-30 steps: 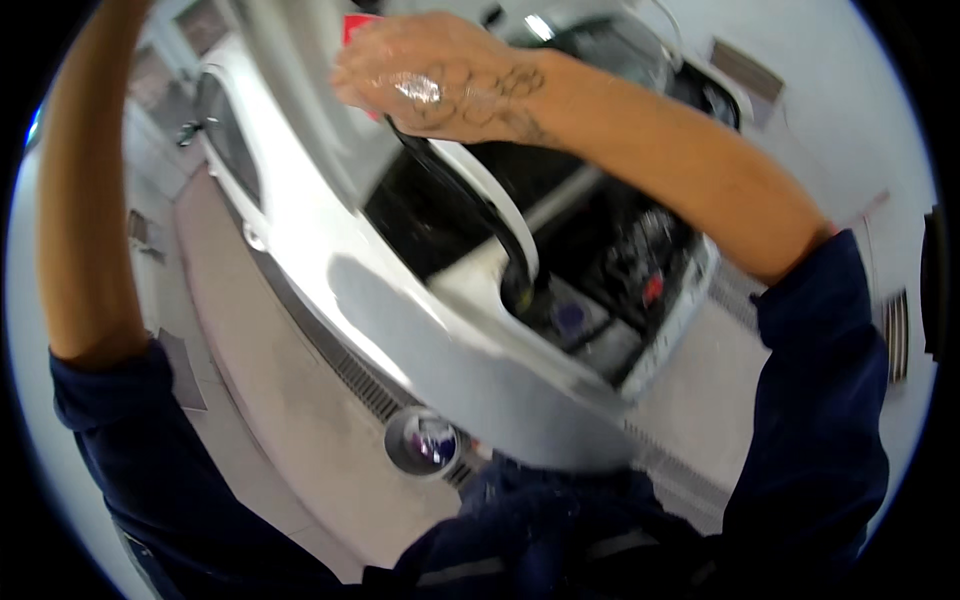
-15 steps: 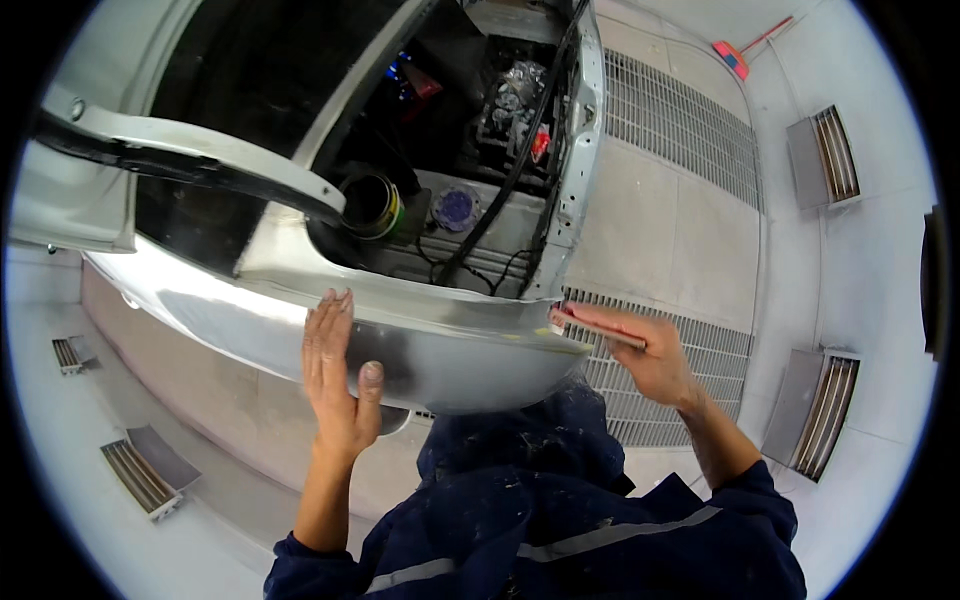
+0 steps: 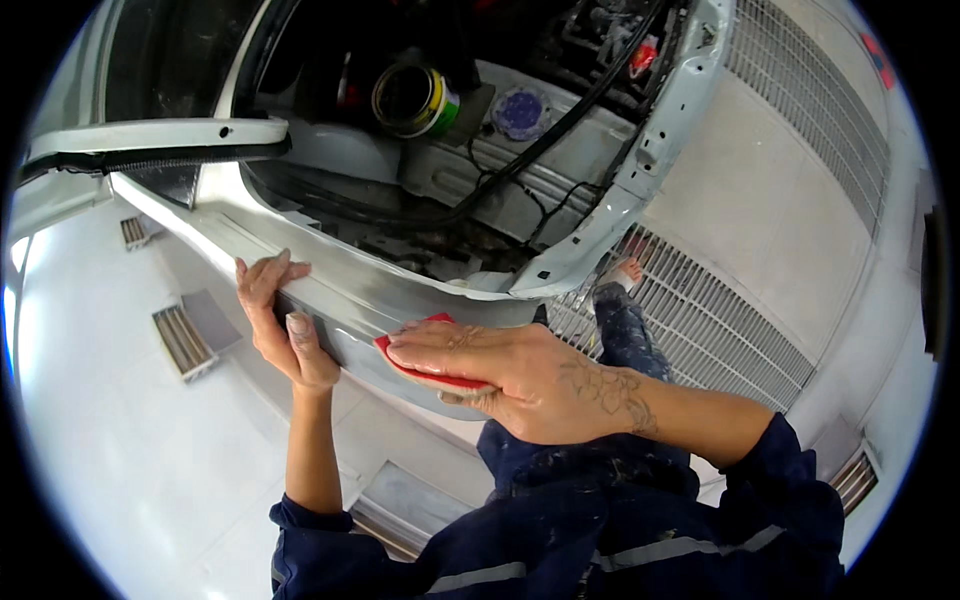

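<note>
My left hand (image 3: 292, 335) rests with fingers apart and slightly bent on the edge of the grey-coated rear quarter panel (image 3: 360, 310) of a white car. My right hand (image 3: 530, 380) grips a flat red pad (image 3: 455, 384) with a pale underside, its fingers laid over it, on or just above that panel to the right of my left hand. The back of my right hand looks wet. Whether the pad touches the surface is hidden by the hand.
The open rear compartment (image 3: 560, 170) holds an open can (image 3: 408, 100), a purple round object (image 3: 520, 112) and black cables. A raised lid part (image 3: 150, 137) is at left. Floor grates (image 3: 720, 330), my bare foot (image 3: 628, 270) and wall fixtures (image 3: 183, 342) surround the car.
My right hand has come down from high up to the panel's right end, then moved left along it with the red pad. My left hand's fingers have bent slightly. The view has turned.
</note>
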{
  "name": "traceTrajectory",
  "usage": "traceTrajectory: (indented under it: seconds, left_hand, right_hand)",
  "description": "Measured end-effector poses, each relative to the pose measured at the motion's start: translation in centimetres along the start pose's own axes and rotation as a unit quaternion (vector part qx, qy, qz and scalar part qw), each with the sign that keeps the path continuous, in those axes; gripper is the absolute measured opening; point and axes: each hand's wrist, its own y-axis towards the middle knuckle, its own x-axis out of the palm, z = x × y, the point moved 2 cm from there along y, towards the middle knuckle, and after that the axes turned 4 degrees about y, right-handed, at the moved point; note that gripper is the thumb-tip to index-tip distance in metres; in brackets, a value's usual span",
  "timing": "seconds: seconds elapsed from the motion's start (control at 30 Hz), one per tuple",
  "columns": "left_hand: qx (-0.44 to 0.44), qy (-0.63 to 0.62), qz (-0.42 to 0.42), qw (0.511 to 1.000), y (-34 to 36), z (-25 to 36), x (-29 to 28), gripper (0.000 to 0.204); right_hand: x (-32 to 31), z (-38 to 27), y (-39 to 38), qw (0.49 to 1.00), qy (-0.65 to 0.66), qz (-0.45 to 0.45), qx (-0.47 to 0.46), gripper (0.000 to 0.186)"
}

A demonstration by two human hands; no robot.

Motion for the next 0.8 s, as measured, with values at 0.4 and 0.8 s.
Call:
traceTrajectory:
  seconds: [0.4, 0.8]
  left_hand:
    - [-0.011, 0.040, -0.004, 0.999, 0.2, 0.5, -0.2, 0.061]
    - [-0.010, 0.039, -0.006, 0.999, 0.2, 0.8, -0.1, 0.057]
  right_hand:
    - [-0.3, 3.0, -1.1, 0.996, 0.071, -0.043, -0.037, 0.063]
    - [-0.5, 1.6, -0.5, 0.997, 0.041, -0.017, 0.058, 0.064]
